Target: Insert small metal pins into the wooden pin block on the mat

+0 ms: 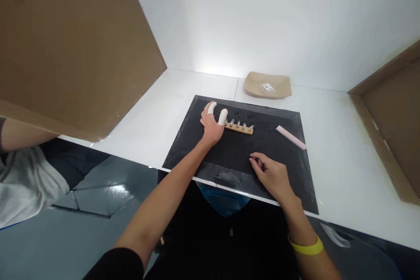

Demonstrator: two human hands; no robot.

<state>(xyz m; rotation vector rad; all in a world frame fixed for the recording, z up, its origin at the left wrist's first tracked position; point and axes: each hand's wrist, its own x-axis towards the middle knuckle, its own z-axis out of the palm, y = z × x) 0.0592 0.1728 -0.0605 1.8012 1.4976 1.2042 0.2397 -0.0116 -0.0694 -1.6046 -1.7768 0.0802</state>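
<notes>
White finger cots cover the thumb and a finger of my left hand (212, 124), which is at the left end of a narrow wooden strip (241, 129). Its thumb and finger are spread apart, and the thumb hides that end of the strip. Several small shiny metal pieces (238, 124) stand or lean in a row along the strip. Closer to me, my right hand (271, 174) is closed in a pinch over the mat. A tiny dark thing (254, 158) shows at its fingertips, too small to name.
Under both hands lies a black mat (226, 153) on a white table (348, 148). A pink bar (291, 137) rests at the mat's right. Behind stands a brown paper tray (278, 88) with a label. Brown panels (75, 48) flank both sides; another person's arm (26, 135) is at left.
</notes>
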